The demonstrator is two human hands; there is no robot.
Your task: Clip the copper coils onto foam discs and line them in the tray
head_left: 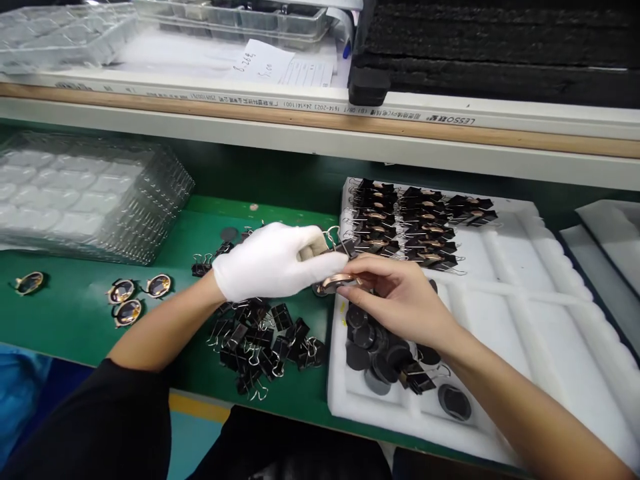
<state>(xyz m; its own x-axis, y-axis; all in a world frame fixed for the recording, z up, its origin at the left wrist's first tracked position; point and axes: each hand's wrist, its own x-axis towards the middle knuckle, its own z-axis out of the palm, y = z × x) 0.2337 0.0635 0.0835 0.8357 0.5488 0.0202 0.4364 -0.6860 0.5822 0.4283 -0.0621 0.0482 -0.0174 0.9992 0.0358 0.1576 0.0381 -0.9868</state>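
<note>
My left hand (273, 260), in a white glove, pinches a black binder clip (349, 248) by its wire handles. My bare right hand (395, 293) has its thumb and fingers closed on a round, rose-gold-rimmed watch case (336, 283), held edge-on just under the clip. Whether the clip's jaws are on the case's rim I cannot tell. Below my left hand lies a heap of loose binder clips (260, 340). Black round discs (367, 337) are piled under my right hand in a white foam tray (345, 403).
Rows of clipped watch cases (425, 230) fill the tray's far left part. Several watch cases (127, 312) lie on the green table (185, 340) at left, before stacked clear plastic trays (85, 200). A shelf edge (300, 127) crosses above the workspace.
</note>
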